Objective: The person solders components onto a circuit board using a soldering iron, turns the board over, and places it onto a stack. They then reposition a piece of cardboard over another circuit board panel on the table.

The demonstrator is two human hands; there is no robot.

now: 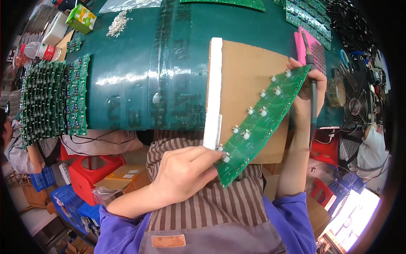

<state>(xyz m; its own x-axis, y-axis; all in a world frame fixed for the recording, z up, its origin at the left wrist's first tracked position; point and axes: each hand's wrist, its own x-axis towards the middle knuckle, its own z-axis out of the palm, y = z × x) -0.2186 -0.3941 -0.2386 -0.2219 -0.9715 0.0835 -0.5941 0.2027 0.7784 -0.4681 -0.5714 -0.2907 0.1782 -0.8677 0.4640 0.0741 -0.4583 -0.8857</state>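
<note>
A long green circuit board [258,122] slants over a brown cardboard sheet [249,63]; pairs of small white components stand along its face. My left hand [182,171] is closed at the board's lower end, fingertips by the lowest white components; whether it pinches a component or the board's edge is partly hidden. Up at the other end, my right hand [315,84] grips the board's tip. That same hand also holds a soldering iron [311,59], its tip pointing away from me and its cable running down beside the forearm.
Stacked circuit boards [46,99] stand at the left of the green table mat [122,84]. Behind them are a bottle [42,51] and a drink carton [81,19]. A pile of small white parts [118,24] lies at the back. A pink pad [311,46] and a fan [355,106] sit right.
</note>
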